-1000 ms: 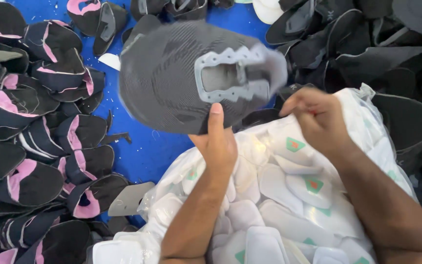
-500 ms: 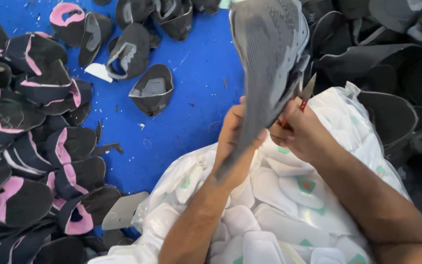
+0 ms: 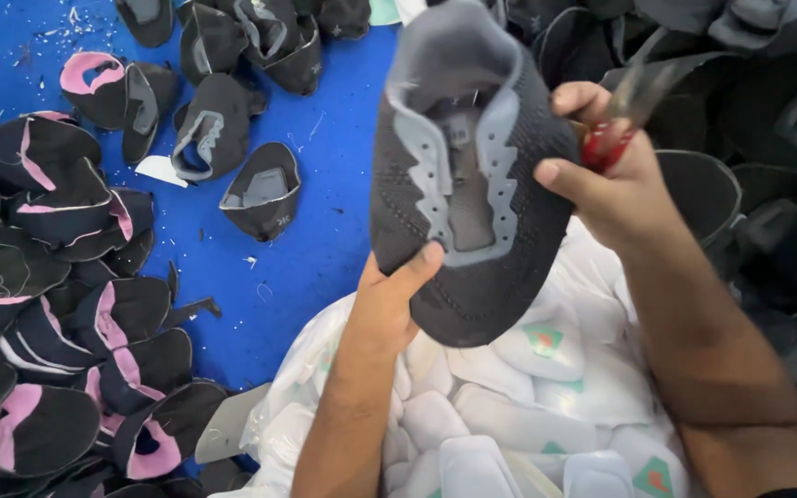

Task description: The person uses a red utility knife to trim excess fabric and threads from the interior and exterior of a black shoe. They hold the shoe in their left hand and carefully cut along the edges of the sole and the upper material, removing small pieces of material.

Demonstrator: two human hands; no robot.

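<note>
- A dark grey knitted shoe upper (image 3: 472, 175) with a pale grey lacing panel is held up in the air above a clear bag of white insoles (image 3: 518, 415), between both hands and well above the blue floor (image 3: 343, 212)
- The left hand (image 3: 389, 304) supports the upper from below at its lower edge: thumb laid across the front of the knit, the other fingers hidden behind it, so it is closed on the upper
- The right hand (image 3: 611, 175) sits at the upper's right edge, thumb pressed on the knit, fingers curled round a small red-handled snipping tool (image 3: 615, 129) whose blades point up and away to the right; they look blurred
- Both forearms rise from the bottom of the view, the left nearly straight up, the right slanting in from the lower right
- Judging how far the work stands: this upper seems to be mid-check or mid-trim, not yet laid down
- A pile of black and pink uppers (image 3: 48, 304) fills the left side, and some loose dark grey uppers (image 3: 232, 138) lie scattered on the floor near the top, which may be finished pieces, though that cannot be told for sure
- A heap of dark uppers (image 3: 767, 184) lies on the right behind the right hand, seemingly waiting
</note>
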